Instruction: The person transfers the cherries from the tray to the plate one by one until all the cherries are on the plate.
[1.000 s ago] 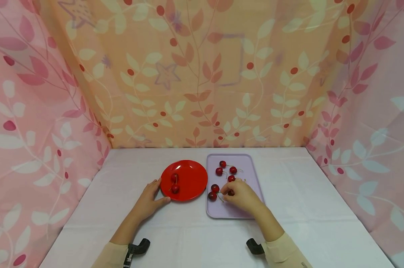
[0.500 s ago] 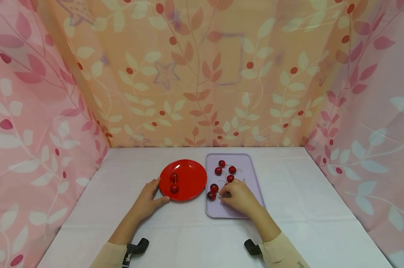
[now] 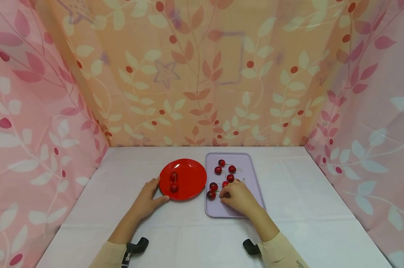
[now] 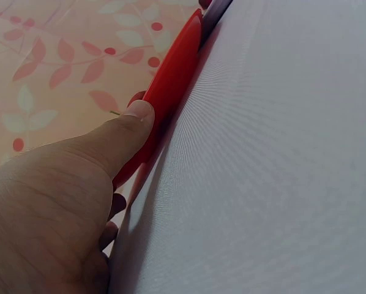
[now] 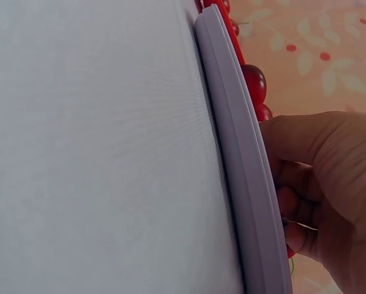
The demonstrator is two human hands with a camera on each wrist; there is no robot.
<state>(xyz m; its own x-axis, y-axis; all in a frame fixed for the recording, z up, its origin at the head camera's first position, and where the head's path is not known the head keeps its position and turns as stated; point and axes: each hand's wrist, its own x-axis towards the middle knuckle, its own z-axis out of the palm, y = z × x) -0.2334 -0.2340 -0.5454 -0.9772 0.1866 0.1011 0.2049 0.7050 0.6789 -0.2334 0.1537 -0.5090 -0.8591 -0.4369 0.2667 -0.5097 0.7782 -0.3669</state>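
Observation:
My left hand (image 3: 149, 201) holds the red plate (image 3: 193, 180) at its near-left edge. The thumb (image 4: 140, 113) lies on the rim in the left wrist view, with the fingers at the side. Two cherries (image 3: 174, 187) with stems lie on the plate's left part. My right hand (image 3: 238, 196) is low over the lilac tray (image 3: 233, 213), thumb and fingertips curled together at the stems of two dark-red cherries (image 3: 211, 195). What the fingertips pinch is mostly hidden. Another cherry (image 3: 225, 184) peeks out beside the index finger.
Several more cherries (image 3: 222, 162) lie in the tray's far half. Plate and tray stand side by side on a white-covered table (image 3: 185, 238). Patterned cloth (image 3: 198, 93) hangs behind and on both sides.
The right hand has shifted slightly within the tray, and a cherry by its index finger has come into sight. The left hand stays at the plate.

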